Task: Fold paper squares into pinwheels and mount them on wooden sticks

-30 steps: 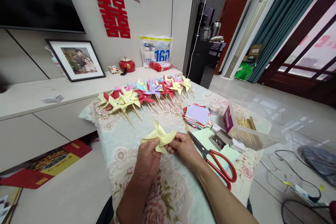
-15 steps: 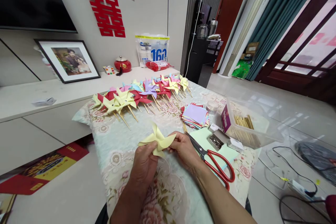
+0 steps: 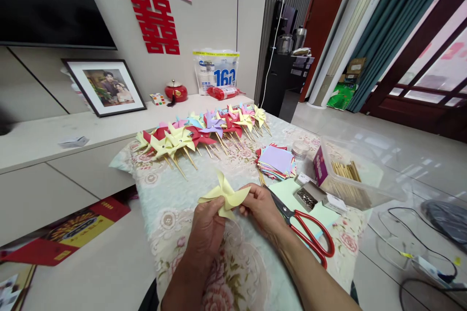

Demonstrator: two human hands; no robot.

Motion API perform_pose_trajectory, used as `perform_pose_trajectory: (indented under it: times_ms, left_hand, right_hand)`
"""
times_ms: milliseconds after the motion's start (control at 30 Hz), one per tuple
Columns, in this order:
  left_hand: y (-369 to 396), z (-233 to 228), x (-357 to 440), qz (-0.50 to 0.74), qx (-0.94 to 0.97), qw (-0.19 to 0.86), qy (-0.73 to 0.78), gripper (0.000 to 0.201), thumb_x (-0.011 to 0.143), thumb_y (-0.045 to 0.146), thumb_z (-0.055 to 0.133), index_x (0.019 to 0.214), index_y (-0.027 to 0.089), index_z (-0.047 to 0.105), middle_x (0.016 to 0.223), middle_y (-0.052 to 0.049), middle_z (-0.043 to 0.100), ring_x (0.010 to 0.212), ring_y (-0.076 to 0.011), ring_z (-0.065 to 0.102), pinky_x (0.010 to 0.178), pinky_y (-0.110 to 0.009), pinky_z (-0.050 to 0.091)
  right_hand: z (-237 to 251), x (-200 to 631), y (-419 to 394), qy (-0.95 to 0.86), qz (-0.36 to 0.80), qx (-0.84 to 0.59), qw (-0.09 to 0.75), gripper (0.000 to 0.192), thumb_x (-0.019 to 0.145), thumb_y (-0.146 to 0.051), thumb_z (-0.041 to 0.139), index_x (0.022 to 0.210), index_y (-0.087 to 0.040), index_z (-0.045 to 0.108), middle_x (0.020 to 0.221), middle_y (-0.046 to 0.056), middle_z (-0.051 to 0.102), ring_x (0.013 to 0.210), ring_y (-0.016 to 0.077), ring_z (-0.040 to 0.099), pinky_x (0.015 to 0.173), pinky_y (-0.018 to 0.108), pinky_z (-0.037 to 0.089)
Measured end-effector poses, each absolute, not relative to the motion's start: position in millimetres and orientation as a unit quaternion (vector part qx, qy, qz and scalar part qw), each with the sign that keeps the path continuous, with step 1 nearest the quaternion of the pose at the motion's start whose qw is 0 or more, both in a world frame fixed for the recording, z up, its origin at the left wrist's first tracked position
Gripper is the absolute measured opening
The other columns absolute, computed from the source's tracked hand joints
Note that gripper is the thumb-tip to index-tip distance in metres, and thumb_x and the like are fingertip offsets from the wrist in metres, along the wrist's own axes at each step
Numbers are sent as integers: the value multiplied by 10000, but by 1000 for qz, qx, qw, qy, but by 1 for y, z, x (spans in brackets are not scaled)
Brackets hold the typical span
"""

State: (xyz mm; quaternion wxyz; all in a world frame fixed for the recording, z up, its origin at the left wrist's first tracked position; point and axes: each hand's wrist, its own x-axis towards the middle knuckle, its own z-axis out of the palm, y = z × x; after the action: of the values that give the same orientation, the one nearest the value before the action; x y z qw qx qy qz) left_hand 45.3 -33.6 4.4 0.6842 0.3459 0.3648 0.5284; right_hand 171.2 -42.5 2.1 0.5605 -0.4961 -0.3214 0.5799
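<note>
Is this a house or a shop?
Most likely a home living room: a framed photo leans on a low cabinet under a TV, and the pinwheels lie on a floral-covered table.

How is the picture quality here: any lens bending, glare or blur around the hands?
Head view: wide-angle bending curves the door frame and cabinet edge; bright daylight washes out the window; both hands and the yellow pinwheel stay sharp, evenly lit, without hard shadows.

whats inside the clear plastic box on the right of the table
The clear plastic box holds wooden sticks and a purple carton. Whether anything lies beneath the sticks cannot be seen.
</note>
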Motion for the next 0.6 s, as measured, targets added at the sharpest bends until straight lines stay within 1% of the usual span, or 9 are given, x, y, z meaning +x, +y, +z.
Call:
perform_pose_trajectory:
  times_ms: [100, 200, 300, 367, 433, 500, 600]
  left_hand:
    - [-33, 2, 45, 551, 334, 667, 374, 113, 660, 334, 693, 649, 222, 694, 643, -27, 683, 746, -232, 639, 664, -296, 506]
    - [-34, 0, 45, 550, 337, 657, 390, 131, 666, 311, 702, 618, 204, 643, 614, -8, 654, 686, -204, 617, 634, -278, 475]
    - [-34, -3, 47, 569, 335, 623, 419, 113, 655, 261, 708, 689, 191, 626, 588, 34, 603, 611, -152, 563, 609, -250, 426]
    - [-34, -6, 48, 578, 336, 601, 439, 128, 648, 257, 701, 714, 184, 619, 579, 49, 575, 588, -131, 527, 587, -235, 393]
    - [-33, -10, 48, 572, 348, 587, 456, 139, 642, 267, 692, 704, 181, 603, 575, 55, 558, 567, -118, 491, 563, -227, 362]
    - [-32, -13, 48, 566, 361, 574, 469, 150, 629, 280, 685, 676, 186, 578, 560, 61, 535, 539, -107, 451, 539, -226, 334]
    - [-31, -15, 48, 555, 380, 558, 486, 158, 616, 297, 677, 643, 195, 559, 528, 70, 493, 513, -101, 408, 514, -227, 306]
  right_hand:
    - [1, 178, -40, -314, 548, -503, 590, 264, 577, -316, 821, 710, -157, 657, 515, -26, 612, 468, 97, 511, 475, 208, 364]
    - [2, 188, -39, -309, 511, -499, 628, 292, 592, -337, 828, 782, -178, 673, 581, -39, 626, 519, 97, 517, 537, 220, 400]
    - [4, 197, -43, -327, 429, -497, 679, 253, 678, -358, 812, 829, -195, 689, 743, -5, 672, 633, 124, 571, 640, 257, 451]
    - [7, 200, -48, -361, 370, -500, 694, 198, 747, -347, 780, 863, -211, 695, 822, 14, 683, 722, 154, 604, 713, 288, 471]
    - [10, 201, -53, -419, 318, -503, 686, 124, 810, -324, 733, 879, -229, 694, 869, 26, 680, 804, 181, 614, 761, 310, 475]
    - [14, 199, -57, -498, 271, -497, 657, 57, 858, -293, 685, 870, -237, 691, 887, 33, 664, 853, 198, 606, 783, 321, 471]
    - [17, 193, -60, -622, 213, -474, 585, 69, 904, -238, 634, 858, -244, 684, 872, 34, 642, 871, 205, 594, 808, 336, 456]
